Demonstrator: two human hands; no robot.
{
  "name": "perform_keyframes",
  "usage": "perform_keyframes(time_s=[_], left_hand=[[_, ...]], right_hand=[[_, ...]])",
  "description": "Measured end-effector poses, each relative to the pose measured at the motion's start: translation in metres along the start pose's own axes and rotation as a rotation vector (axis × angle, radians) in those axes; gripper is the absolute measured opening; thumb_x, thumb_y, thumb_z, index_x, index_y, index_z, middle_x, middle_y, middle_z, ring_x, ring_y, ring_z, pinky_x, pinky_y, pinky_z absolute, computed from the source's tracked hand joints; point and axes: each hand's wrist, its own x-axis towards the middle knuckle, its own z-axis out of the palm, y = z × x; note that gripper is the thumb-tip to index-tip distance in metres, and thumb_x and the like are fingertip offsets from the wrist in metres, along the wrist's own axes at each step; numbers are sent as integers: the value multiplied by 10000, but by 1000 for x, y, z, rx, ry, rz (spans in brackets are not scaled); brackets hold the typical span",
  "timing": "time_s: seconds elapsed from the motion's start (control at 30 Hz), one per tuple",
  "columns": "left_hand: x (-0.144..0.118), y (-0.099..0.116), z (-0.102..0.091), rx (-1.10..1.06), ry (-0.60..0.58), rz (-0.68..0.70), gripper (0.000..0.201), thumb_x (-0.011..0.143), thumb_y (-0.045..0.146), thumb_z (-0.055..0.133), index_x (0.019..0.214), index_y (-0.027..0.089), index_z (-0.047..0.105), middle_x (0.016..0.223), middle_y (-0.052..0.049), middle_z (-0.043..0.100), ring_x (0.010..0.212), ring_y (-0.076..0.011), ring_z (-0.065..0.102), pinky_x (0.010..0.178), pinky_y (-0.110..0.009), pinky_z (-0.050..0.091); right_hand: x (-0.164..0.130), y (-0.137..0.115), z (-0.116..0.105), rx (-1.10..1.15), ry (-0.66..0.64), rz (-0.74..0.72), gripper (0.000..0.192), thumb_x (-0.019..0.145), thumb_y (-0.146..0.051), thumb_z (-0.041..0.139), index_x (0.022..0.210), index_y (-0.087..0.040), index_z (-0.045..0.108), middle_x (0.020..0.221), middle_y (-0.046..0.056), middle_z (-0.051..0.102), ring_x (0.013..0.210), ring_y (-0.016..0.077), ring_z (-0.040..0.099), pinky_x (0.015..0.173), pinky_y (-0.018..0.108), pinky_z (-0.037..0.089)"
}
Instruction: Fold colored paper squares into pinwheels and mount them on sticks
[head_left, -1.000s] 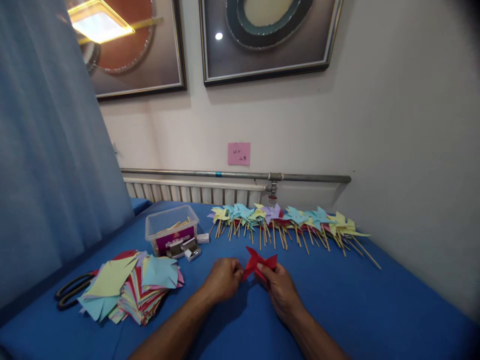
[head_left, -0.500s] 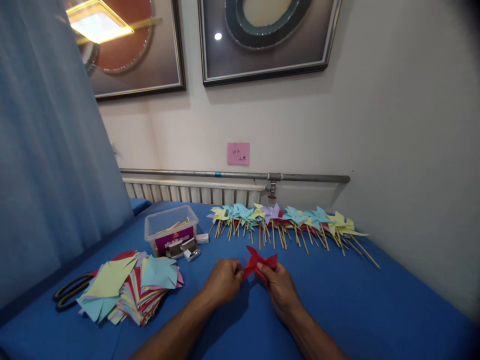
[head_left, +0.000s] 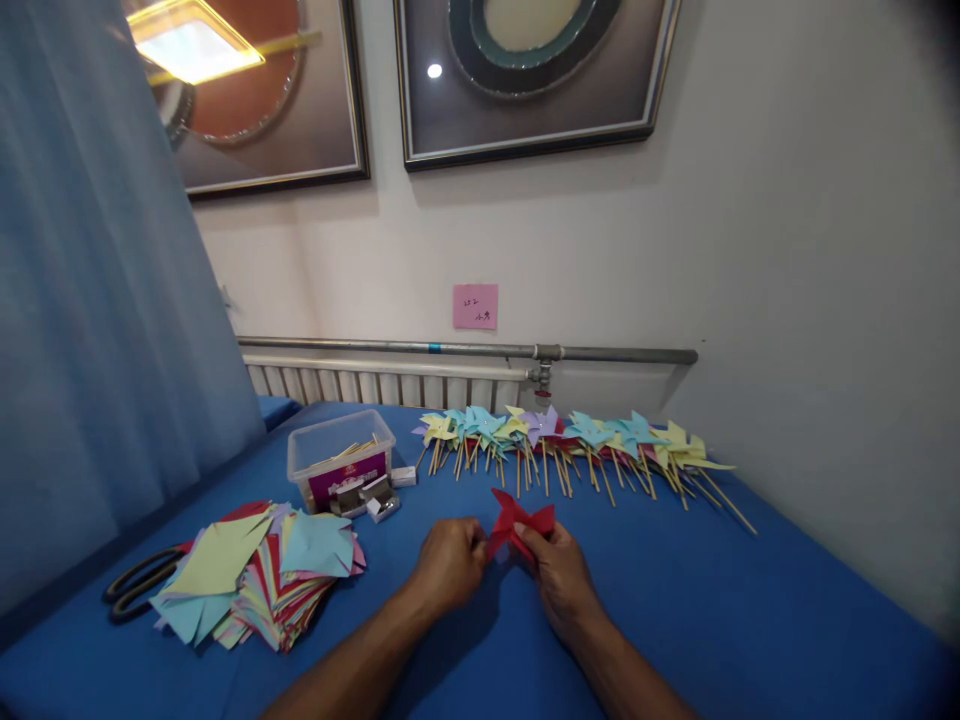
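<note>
A folded red paper pinwheel is held above the blue cloth, its pointed blades sticking out. My right hand pinches it at the middle, thumb on top and the other fingers beneath. Close against its left edge, my left hand is closed, fingers curled in. Whatever is between those fingertips is hidden. To the left lies a thick pile of cut paper squares in yellow, blue, red and purple, with scissors partly under it. Finished pinwheels on sticks lie in a row beyond my hands.
A clear plastic box with wooden sticks stands at the back left. Small open boxes sit in front of it. The blue-covered table meets a wall with a pipe and radiator. A blue curtain hangs at left.
Almost nothing differs. Both hands stay around the red pinwheel in nearly the same pose, and the view has shifted very slightly.
</note>
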Motion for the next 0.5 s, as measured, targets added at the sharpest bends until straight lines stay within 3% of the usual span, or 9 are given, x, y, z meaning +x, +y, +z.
perform_keyframes(time_s=[0.5], left_hand=[[1, -1, 0, -51, -11, 31, 172, 814, 148, 522, 672, 153, 619, 589, 29, 514, 590, -109, 434, 570, -252, 239]], right_hand=[[-1, -1, 0, 8, -28, 6, 356, 540, -300, 881, 815, -166, 697, 709, 10, 747, 606, 163, 662, 645, 285, 531]])
